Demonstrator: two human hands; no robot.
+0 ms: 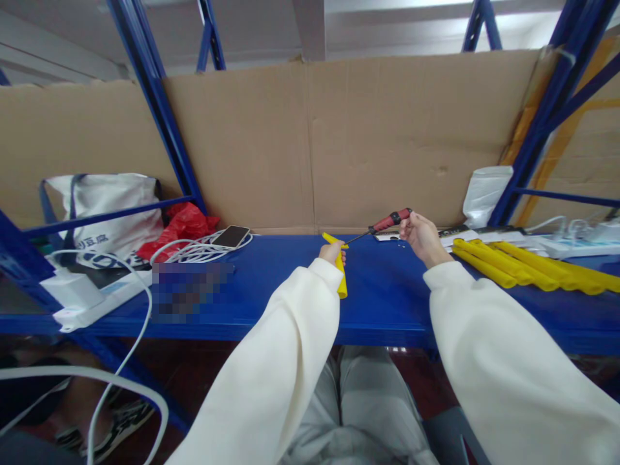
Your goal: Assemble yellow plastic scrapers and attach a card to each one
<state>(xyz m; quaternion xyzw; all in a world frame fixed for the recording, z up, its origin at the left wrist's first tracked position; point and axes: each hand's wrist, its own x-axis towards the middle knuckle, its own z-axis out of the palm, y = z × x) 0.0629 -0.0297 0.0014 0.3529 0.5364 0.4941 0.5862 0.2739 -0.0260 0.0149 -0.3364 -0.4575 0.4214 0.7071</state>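
Note:
My left hand (332,252) is closed round a short yellow tube (342,286) above the blue shelf. In my right hand (420,237) is a screwdriver (386,222) with a red and black handle, gripped by the fingers near the handle's end. Its thin dark shaft slants down to the left, and the tip reaches the yellow tube by my left hand; whether it is inside the tube I cannot tell. Several long yellow tubes (513,265) lie side by side on the shelf, right of my right hand.
The blue shelf (281,284) has a cardboard wall (378,142) behind it. At left are a white cloth bag (116,206), a red plastic bag (181,227), a phone (232,237), coiled white cables and a power strip (101,303). A white pouch (485,194) stands by the right post.

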